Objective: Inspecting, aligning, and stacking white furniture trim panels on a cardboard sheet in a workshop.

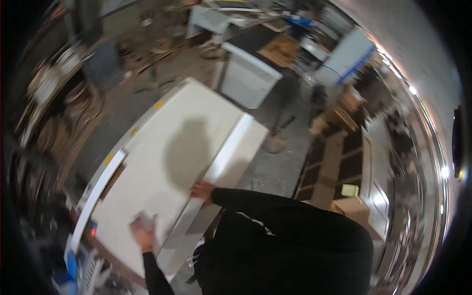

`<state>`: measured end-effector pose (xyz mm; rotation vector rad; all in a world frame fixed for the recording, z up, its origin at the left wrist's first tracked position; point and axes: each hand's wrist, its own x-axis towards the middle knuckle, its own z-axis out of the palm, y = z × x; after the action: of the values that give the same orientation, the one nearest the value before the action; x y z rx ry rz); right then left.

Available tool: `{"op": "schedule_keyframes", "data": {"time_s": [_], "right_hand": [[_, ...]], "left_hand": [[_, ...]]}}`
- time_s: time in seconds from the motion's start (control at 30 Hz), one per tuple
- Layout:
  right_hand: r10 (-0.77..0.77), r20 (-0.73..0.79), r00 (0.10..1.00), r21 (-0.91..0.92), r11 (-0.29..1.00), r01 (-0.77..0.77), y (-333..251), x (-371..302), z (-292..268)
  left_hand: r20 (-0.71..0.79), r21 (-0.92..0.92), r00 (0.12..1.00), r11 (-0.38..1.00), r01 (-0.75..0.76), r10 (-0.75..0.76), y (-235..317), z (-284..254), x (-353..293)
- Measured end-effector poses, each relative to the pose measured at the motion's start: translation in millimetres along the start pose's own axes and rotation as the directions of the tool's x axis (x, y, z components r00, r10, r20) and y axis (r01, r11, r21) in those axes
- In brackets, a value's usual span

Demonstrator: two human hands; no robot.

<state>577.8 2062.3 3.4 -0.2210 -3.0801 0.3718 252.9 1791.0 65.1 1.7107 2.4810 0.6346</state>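
A large cream-white panel (147, 167) lies flat in front of me, with the shadow of a head and shoulders across it. Along its near right side runs a long glossy white strip (227, 151). My right hand (202, 191) is on this strip about midway, its fingers curled over the edge. My left hand (142, 232) is over the lower part of the panel, smeared by motion. Its fingers and anything in them cannot be made out. A second white strip (96, 199) lies along the panel's left edge, near several small yellow patches.
Beyond the panel stands a dark-topped work table (250, 73) with a white side. On the right are a brown slatted panel (324, 172) and a cardboard box (351, 209). Blue and white items (81, 273) sit at the lower left. Clutter lines the left wall.
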Motion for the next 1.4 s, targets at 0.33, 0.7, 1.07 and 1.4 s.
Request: {"op": "schedule_keyframes", "data": {"time_s": [0.33, 0.7, 1.07, 1.4], "right_hand": [[0.080, 0.203, 0.976, -0.051, 0.996, -0.071, -10, 0, -41], [0.067, 0.103, 0.992, -0.053, 0.997, -0.062, -10, -6, -30], [-0.025, 0.039, 0.999, -0.002, 1.000, 0.025, -14, 13, -21], [-0.028, 0.033, 0.999, 0.162, 0.987, 0.022, -4, -2, -30]], "left_hand": [[-0.012, 0.542, 0.932, 0.781, 0.311, -0.363, -264, -67, 146], [0.421, 0.396, 0.842, 0.903, 0.164, -0.338, -310, -64, 157], [0.502, 0.239, 0.817, 0.953, 0.184, -0.284, -302, -1, 154], [0.329, 0.122, 0.922, 0.977, 0.173, -0.204, 32, 44, 150]]}}
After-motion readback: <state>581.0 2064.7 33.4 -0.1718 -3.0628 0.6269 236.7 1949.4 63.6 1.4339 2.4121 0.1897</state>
